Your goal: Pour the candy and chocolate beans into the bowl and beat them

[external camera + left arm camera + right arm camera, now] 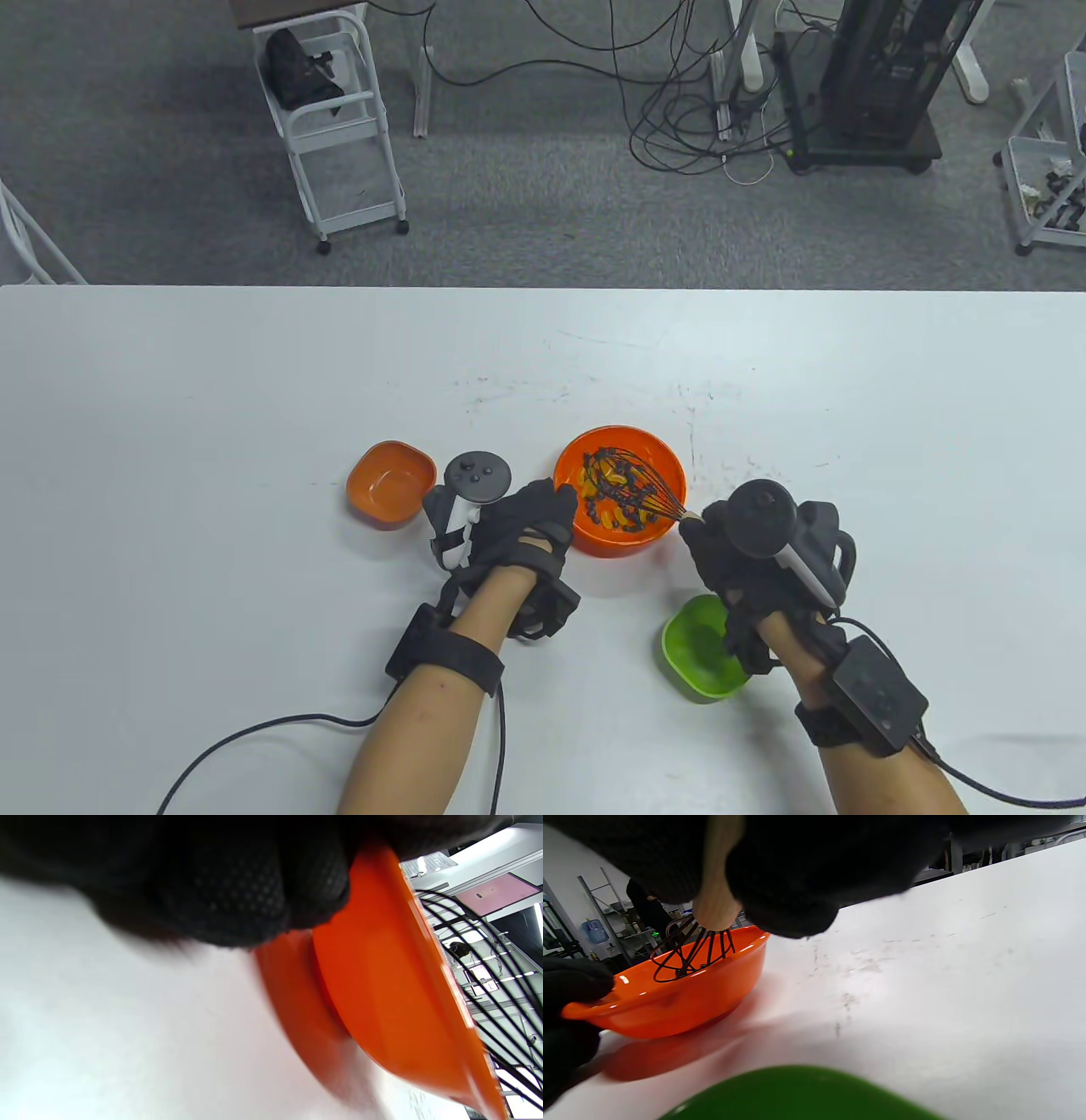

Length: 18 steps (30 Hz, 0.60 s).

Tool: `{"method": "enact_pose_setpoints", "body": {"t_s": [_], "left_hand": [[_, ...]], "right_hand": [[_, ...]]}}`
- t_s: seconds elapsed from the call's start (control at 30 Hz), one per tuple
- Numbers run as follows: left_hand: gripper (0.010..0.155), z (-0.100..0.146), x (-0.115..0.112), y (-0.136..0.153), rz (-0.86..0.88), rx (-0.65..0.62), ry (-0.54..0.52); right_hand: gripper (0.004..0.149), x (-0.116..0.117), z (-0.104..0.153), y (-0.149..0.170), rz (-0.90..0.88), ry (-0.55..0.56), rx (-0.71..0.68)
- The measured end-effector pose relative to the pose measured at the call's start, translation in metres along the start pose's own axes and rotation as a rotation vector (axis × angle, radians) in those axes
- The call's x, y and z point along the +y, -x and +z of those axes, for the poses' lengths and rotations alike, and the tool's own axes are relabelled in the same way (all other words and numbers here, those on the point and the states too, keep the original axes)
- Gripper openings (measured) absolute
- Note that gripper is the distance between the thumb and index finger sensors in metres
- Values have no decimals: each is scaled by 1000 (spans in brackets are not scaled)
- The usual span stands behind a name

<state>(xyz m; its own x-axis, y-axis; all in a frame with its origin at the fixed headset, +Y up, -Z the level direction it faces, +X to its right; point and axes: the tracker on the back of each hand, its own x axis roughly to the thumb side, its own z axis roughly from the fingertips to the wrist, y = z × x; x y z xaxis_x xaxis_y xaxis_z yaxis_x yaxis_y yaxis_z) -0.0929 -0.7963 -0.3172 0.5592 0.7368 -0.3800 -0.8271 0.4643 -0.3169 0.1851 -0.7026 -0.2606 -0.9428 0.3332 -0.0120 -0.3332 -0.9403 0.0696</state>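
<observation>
A: Table view first. Where is the bowl (619,491), and who has it?

B: Mid-table (254,407), between the hands. The left hand (519,533) grips its near-left rim, fingers curled onto the edge; the left wrist view confirms glove on plastic. The right hand (736,543) is wrapped round the whisk (635,491) handle.

A: The whisk's axis?

B: It slants from the right hand, at the bowl's right, up-left into the bowl, its wire head among the candy (612,509) and dark beans (604,486). Beating appears under way; the strokes must stay inside the rim.

A: Materials?

B: Bowl: smooth, glossy orange plastic, round, shallow. Whisk: thin dark wires, pale handle. An orange dish (390,484) sits left and a green dish (702,649) near right, the green partly under the right wrist; both look emptied.
</observation>
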Motion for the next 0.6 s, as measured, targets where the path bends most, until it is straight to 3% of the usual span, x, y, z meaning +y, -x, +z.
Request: {"method": "enact_pose_setpoints", "body": {"t_s": [0.2, 0.37, 0.6], "left_hand": [[49, 0, 1, 1, 12, 5, 2], [49, -1, 1, 1, 11, 2, 5], [48, 0, 0, -1, -14, -7, -3]], "right_hand": [[56, -14, 11, -14, 52, -63, -62], [56, -31, 13, -7, 161, 1, -35], [58, -9, 1, 1, 85, 67, 54]]}}
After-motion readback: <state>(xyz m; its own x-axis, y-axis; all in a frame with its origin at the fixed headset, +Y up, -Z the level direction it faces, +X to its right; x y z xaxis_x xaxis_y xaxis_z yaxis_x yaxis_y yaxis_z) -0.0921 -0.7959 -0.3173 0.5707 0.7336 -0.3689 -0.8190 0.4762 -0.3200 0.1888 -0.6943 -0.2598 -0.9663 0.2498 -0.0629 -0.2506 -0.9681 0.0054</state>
